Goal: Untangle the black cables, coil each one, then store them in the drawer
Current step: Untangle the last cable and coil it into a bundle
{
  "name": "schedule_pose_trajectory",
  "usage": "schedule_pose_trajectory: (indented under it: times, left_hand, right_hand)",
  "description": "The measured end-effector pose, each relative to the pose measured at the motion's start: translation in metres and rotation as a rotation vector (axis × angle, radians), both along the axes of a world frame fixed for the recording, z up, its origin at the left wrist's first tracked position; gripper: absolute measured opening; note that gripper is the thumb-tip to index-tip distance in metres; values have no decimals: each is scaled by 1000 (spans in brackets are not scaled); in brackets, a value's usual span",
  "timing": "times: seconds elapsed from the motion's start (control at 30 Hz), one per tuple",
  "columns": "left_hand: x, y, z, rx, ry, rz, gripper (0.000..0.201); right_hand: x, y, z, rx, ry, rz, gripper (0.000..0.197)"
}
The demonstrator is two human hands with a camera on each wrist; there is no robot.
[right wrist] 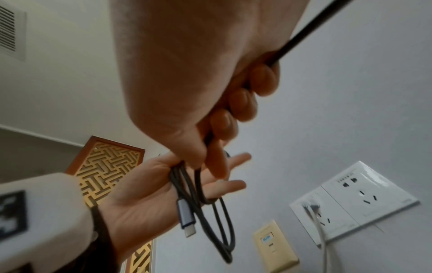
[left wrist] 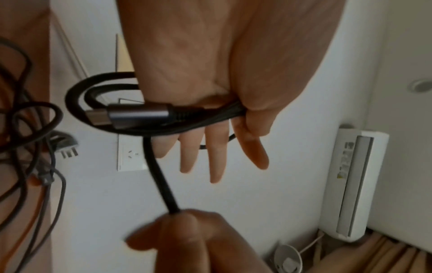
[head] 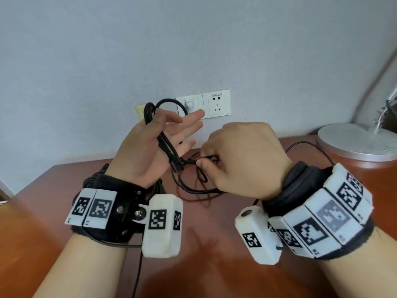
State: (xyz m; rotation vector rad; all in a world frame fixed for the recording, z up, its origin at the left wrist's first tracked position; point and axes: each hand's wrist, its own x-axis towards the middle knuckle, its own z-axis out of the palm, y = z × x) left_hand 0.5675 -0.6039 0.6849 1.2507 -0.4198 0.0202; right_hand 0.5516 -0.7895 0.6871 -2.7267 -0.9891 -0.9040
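Head view: left hand, fingers spread with the thumb pressing loops of black cable against the palm; right hand pinches the free strand above the table's back edge.

Left wrist view: plug juts from the loops, more cables tangled beside.

Right wrist view: coil hangs, seemingly loose. Pulling hard could slip loops off the palm.

Pale wall with sockets behind reddish-brown table.
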Motion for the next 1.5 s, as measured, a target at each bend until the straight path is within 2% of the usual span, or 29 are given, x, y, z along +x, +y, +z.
schedule_pose_trajectory:
  times: [0.07,0.17,0.27,0.3,0.37,0.4,0.5,0.6,0.63,0.7,0.83,0.93,1.0,1.1,1.3,1.37,1.43,1.5]
  left_hand:
    - [-1,1,1,2,-4,46,45]
    - [-1,1,2,-2,-1,105,46]
    - [1,11,3,-264,34,94,50]
    - [3,19,4,-390,68,46,50]
    - [5,31,3,-534,159,-206,42]
    - [6,33,1,-538,195,-336,39]
    - [3,30,-8,-373,256,-423,40]
    - [5,17,-10,-224,292,-521,36]
    - [5,14,-11,-178,301,-557,35]
    - [4,7,-12,-80,326,-634,34]
    - [1,-1,-15,0,352,-803,36]
    - [1,-4,-18,-47,328,-926,39]
    - [0,-5,-15,-114,300,-944,46]
    - [0,1,-9,-203,265,-908,50]
    - [5,12,-6,-309,273,-761,42]
    - [5,10,-4,-333,316,-687,42]
    - [8,1,-3,-346,327,-498,45]
    - [5,-8,0,-285,296,-101,48]
  right_hand:
    - [6,-3,-3,60,-31,37,22]
    - [14,-4,-11,102,24,73,25]
    - [27,-11,-18,140,140,-20,30]
    - [35,-16,-22,128,227,-50,28]
    - [46,-25,-27,29,439,-116,24]
    - [48,-30,-27,-44,522,-155,26]
    - [41,-34,-20,-72,669,-216,37]
    - [26,-26,-6,245,589,-82,67]
    - [21,-19,-4,389,538,1,70]
    - [15,-4,-5,570,476,175,63]
    - [22,10,-23,620,447,378,40]
    - [28,15,-32,750,584,503,30]
    - [31,17,-32,912,717,569,31]
    - [34,18,-30,1125,916,598,38]
    - [39,13,-34,1088,975,533,34]
    - [40,16,-38,1125,923,443,33]
    - [38,20,-41,1100,753,345,32]
    - [33,23,-41,1025,646,307,27]
